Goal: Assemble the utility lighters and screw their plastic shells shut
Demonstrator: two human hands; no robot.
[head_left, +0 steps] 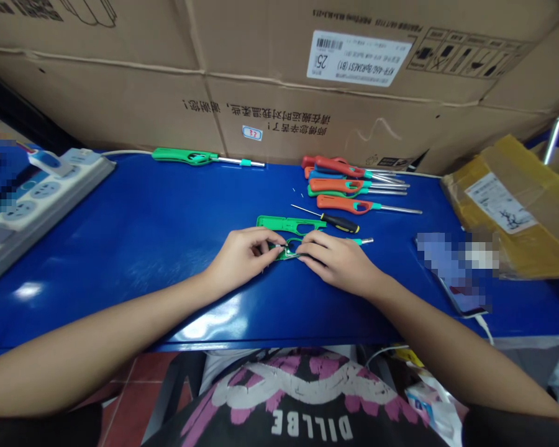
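Both my hands meet at the middle of the blue table (135,248). My left hand (242,256) and my right hand (335,261) have their fingers pinched on an opened green lighter body (286,250) lying between them, its metal tip (367,241) poking out to the right. A separate green lighter shell half (286,223) lies just behind my hands. A small black-and-yellow screwdriver (333,220) rests beside that shell.
Several orange, red and green stick lighters (354,184) are piled at the back right. One green stick lighter (190,157) lies at the back left. A power strip (37,198) sits far left, a phone (461,279) and a yellow parcel (517,205) at right. Cardboard boxes (279,74) wall the back.
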